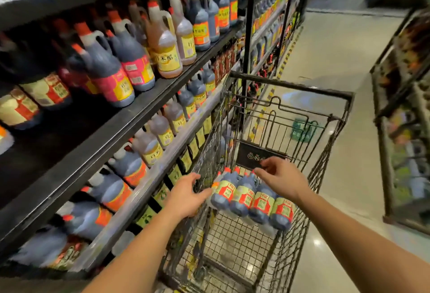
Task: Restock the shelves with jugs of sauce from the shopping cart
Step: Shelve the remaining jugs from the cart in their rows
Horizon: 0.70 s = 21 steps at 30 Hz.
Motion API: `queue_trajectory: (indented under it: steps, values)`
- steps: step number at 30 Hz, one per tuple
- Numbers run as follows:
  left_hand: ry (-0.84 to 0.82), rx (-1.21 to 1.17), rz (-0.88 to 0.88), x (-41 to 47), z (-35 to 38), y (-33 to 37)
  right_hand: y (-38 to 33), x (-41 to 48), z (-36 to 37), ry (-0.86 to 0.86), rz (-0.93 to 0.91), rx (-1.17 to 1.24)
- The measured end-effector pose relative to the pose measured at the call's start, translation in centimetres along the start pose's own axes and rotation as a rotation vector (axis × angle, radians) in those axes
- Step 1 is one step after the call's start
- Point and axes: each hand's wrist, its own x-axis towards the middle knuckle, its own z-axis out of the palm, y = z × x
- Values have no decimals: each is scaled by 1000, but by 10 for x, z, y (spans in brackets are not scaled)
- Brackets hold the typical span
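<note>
Far left, the shelves (pixel 97 146) are mostly packed: dark sauce jugs (pixel 111 76) with pink labels, then yellow-label vinegar jugs (pixel 167 60). There's a dark gap on the board just in front of the red-and-cream labelled jugs (pixel 44 90), though. Those look like the same product as what's in the cart, so I'm guessing that's where this lot goes.

Moving along, the left grip (pixel 186 195) is a bare hand with its fingers spread apart, holding nothing. It hovers at the cart's left rim, just beside the first jug's cap.

Next, four jugs of sauce (pixel 251 199) lie side by side in the shopping cart (pixel 290 86), caps pointing away. The right grip (pixel 283 178) hangs over their necks, fingers loosely curved and apart, nothing clamped. Can't tell if it's actually touching them.

So I'd call the restock partway at best: four jugs left to shelve, none in hand yet.
</note>
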Motion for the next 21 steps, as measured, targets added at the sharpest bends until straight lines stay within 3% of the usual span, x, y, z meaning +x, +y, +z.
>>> queue_trajectory:
  steps: [10, 21]
  values:
    - [-211, -21, 179, 44, 16, -22, -15, -44, 56, 107, 314, -72]
    - [-351, -14, 210, 70, 58, -28, 23, -65, 96, 98, 515, 19]
